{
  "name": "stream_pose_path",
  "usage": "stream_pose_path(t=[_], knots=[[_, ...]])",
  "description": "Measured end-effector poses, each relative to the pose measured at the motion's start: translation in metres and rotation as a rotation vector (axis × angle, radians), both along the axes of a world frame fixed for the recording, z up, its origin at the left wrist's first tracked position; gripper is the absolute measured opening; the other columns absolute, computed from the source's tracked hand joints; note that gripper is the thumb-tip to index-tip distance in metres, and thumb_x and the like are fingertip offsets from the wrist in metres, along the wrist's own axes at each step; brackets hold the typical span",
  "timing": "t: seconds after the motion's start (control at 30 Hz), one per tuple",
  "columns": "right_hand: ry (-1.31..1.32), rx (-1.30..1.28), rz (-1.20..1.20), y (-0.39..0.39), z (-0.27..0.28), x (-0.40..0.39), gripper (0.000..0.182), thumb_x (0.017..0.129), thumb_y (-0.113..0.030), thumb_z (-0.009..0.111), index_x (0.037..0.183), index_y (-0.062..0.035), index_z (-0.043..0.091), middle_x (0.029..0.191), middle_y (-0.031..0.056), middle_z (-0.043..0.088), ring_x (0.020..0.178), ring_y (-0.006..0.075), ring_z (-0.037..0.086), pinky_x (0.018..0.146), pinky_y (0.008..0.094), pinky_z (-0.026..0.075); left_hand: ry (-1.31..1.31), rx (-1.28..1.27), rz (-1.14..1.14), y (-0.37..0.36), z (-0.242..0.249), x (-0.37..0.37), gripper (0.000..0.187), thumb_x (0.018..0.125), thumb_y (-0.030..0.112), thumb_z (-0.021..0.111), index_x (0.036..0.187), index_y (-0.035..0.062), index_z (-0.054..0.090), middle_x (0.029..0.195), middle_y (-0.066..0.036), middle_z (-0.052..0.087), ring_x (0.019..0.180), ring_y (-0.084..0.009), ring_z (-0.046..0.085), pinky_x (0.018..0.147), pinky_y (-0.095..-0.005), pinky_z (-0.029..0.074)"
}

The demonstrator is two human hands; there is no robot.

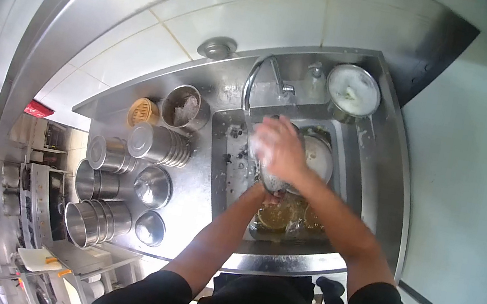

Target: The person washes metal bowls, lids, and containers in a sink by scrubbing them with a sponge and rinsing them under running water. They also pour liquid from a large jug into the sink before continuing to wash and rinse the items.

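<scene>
Over the steel sink (353,190), my right hand (279,148) is on a metal pot (271,181) under the curved faucet (251,82). That hand is blurred, and whatever lies beneath its fingers is hidden. Lower down, my left hand (272,197) holds the pot from below, its fingers partly hidden. Behind the pot, a round vessel with whitish contents (318,158) sits in the sink. Brownish water with round items (275,215) fills the sink's near part, and dark bits lie on its left side.
A pot of foamy liquid (353,90) stands at the back right corner. Left of the sink are stacked steel pots (95,224), metal bowls (154,186), a pot holding a wire scrubber or similar item (186,108) and a bamboo steamer (143,112).
</scene>
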State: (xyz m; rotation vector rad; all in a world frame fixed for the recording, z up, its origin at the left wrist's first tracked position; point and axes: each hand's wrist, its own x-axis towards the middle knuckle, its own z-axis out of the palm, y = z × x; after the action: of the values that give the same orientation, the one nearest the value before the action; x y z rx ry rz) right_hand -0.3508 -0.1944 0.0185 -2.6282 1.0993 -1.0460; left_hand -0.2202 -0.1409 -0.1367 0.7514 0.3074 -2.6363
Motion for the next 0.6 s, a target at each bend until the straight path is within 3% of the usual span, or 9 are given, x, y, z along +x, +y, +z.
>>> stream_pose_path(t=[0.07, 0.13, 0.23, 0.27, 0.3, 0.37, 0.43, 0.53, 0.6], knots=[[-0.165, 0.821, -0.143, -0.044, 0.003, -0.004, 0.034, 0.092, -0.034, 0.064, 0.116, -0.01, 0.07, 0.115, 0.0151, 0.068, 0.114, 0.0352, 0.063, 0.1, 0.0468, 0.049, -0.017, -0.054, 0.043, 0.006, -0.014, 0.004, 0.056, 0.095, 0.058, 0.045, 0.115, 0.0086, 0.06, 0.08, -0.012, 0.058, 0.054, -0.0213, 0.049, 0.039, -0.0341, 0.034], [-0.547, 0.833, -0.24, -0.067, -0.04, -0.019, 0.048, 0.096, -0.044, 0.06, 0.116, -0.0018, 0.067, 0.105, 0.0189, 0.069, 0.106, 0.0346, 0.066, 0.096, 0.0425, 0.051, -0.049, -0.147, 0.086, 0.013, -0.027, 0.012, 0.057, 0.094, 0.061, 0.044, 0.114, 0.0109, 0.061, 0.082, -0.013, 0.059, 0.055, -0.0233, 0.05, 0.039, -0.0359, 0.034], [-0.994, 1.417, -0.409, -0.025, -0.065, -0.025, 0.062, 0.099, -0.049, 0.056, 0.135, 0.002, 0.054, 0.129, 0.0202, 0.06, 0.119, 0.0327, 0.059, 0.103, 0.0396, 0.046, 0.047, -0.284, 0.151, 0.011, -0.036, 0.023, 0.059, 0.092, 0.065, 0.043, 0.11, 0.0124, 0.062, 0.084, -0.014, 0.06, 0.058, -0.0259, 0.05, 0.04, -0.0375, 0.033], [-1.13, 1.523, -0.434, -0.003, -0.08, -0.021, 0.067, 0.1, -0.05, 0.053, 0.14, 0.0041, 0.048, 0.137, 0.0205, 0.056, 0.124, 0.0328, 0.056, 0.106, 0.0398, 0.044, -0.016, -0.147, 0.16, 0.012, 0.012, 0.015, 0.058, 0.094, 0.065, 0.043, 0.108, 0.012, 0.063, 0.08, -0.012, 0.061, 0.054, -0.0259, 0.052, 0.039, -0.0351, 0.035], [-1.239, 1.499, -0.388, 0.024, -0.115, -0.009, 0.074, 0.101, -0.05, 0.05, 0.146, 0.0076, 0.04, 0.145, 0.0206, 0.05, 0.129, 0.0338, 0.053, 0.108, 0.0419, 0.042, -0.082, -0.01, 0.18, 0.012, 0.064, 0.006, 0.058, 0.095, 0.065, 0.044, 0.105, 0.0115, 0.063, 0.077, -0.009, 0.063, 0.05, -0.0259, 0.053, 0.039, -0.0327, 0.036], [-1.294, 1.084, -0.537, 0.073, -0.157, 0.045, 0.068, 0.1, -0.037, 0.058, 0.148, 0.0058, 0.037, 0.143, 0.0232, 0.05, 0.131, 0.0329, 0.052, 0.109, 0.0435, 0.041, -0.09, -0.011, 0.196, 0.011, 0.058, 0.013, 0.055, 0.095, 0.063, 0.045, 0.103, 0.0126, 0.063, 0.074, -0.008, 0.062, 0.049, -0.0243, 0.052, 0.039, -0.0323, 0.036], [-0.691, 0.396, -0.549, 0.109, -0.097, 0.064, 0.059, 0.098, -0.034, 0.059, 0.146, -0.0007, 0.046, 0.142, 0.0222, 0.051, 0.132, 0.0392, 0.05, 0.113, 0.0441, 0.037, -0.075, -0.041, 0.185, 0.011, 0.03, 0.021, 0.052, 0.096, 0.062, 0.045, 0.101, 0.0136, 0.063, 0.071, -0.006, 0.06, 0.048, -0.0227, 0.051, 0.039, -0.032, 0.036], [-0.206, 0.174, -0.216, 0.089, -0.032, 0.055, 0.049, 0.096, -0.032, 0.062, 0.139, -0.0082, 0.057, 0.14, 0.0185, 0.055, 0.13, 0.0408, 0.052, 0.113, 0.0454, 0.037, -0.055, -0.072, 0.152, 0.02, 0.013, 0.024, 0.047, 0.097, 0.059, 0.047, 0.098, 0.0152, 0.063, 0.067, -0.004, 0.058, 0.046, -0.0203, 0.05, 0.038, -0.0314, 0.035], [-0.271, 0.316, -0.127, 0.042, -0.035, 0.052, 0.04, 0.097, -0.032, 0.061, 0.132, -0.0106, 0.062, 0.137, 0.0167, 0.058, 0.128, 0.0382, 0.054, 0.11, 0.0458, 0.04, -0.047, -0.077, 0.127, 0.028, -0.002, 0.018, 0.044, 0.097, 0.058, 0.047, 0.096, 0.0163, 0.062, 0.064, -0.002, 0.057, 0.045, -0.0187, 0.049, 0.038, -0.0311, 0.035]])
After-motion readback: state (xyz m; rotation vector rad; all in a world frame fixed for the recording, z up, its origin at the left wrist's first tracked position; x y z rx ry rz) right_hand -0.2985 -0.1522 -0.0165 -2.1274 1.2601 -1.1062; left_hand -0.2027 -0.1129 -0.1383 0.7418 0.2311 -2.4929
